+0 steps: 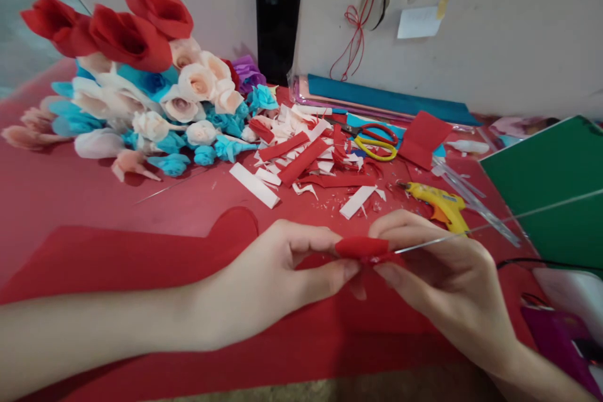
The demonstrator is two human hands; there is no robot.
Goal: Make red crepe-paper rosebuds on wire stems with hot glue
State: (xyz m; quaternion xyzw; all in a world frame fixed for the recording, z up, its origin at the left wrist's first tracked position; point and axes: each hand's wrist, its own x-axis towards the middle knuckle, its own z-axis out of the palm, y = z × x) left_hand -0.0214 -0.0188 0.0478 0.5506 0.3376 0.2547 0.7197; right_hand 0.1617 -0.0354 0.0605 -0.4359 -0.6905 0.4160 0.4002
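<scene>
Two bare hands meet above a red worktop (198, 195), in front of a large flat red sheet (117, 264). Between their fingertips is a small, curved red paper piece (362, 246), with a thin wire (424, 243) running out from its right end, up and across the right hand (443, 286). The left hand (301, 273) is pinched on the paper, thumb below and forefinger at its left end. The right hand's fingers touch the paper's right end, its thumb just below; whether that thumb presses on paper or wire, I cannot tell. To handle this well, the left pinch should probably be light, since thin paper would crease, and firmest low down, where paper and wire meet. Keeping the wire in line with the paper's base would help the curve sit evenly; the wire's long free length reaches over a green board (551, 169) and could snag or lever the paper askew. Beyond the hands lie a yellow glue gun (436, 200), scissors (379, 144) with red and yellow handles, and red and white scraps (306, 163). At the far left, paper flowers (193, 85) in red, cream and blue are heaped.
</scene>
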